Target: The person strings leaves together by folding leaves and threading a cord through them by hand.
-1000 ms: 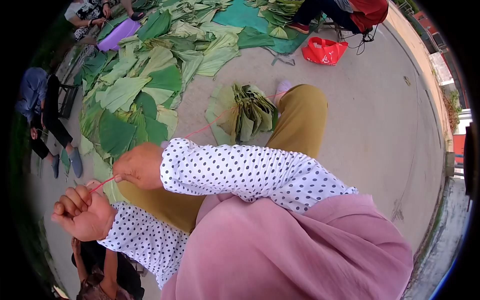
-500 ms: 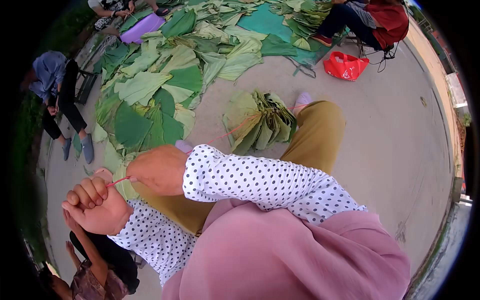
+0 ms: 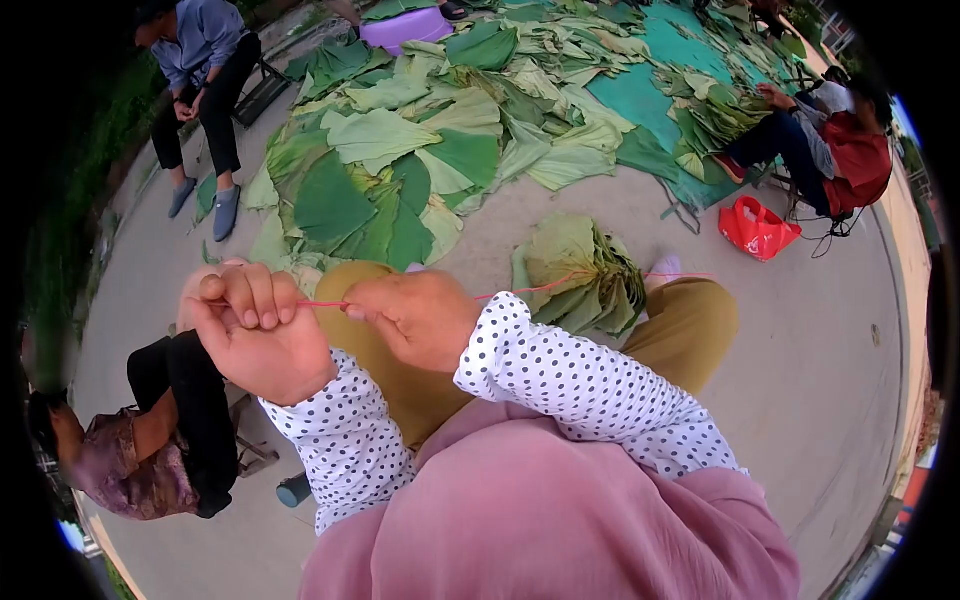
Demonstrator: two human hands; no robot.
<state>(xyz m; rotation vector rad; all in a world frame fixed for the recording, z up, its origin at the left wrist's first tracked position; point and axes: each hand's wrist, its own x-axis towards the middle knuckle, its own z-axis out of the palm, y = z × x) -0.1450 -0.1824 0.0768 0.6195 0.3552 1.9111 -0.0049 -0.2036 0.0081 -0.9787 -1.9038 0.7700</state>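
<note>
Leaf-strewn pavement; red string (image 3: 320,304) in hands.

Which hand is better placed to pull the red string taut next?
Probably the left hand: its fist is closed around the red string at the free end. The right hand only pinches the string, which runs on toward the folded leaf bundle.

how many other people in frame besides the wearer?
3: a seated person in blue top left, a person in red seated at right, a crouched person lower left. More may be hidden.
</note>
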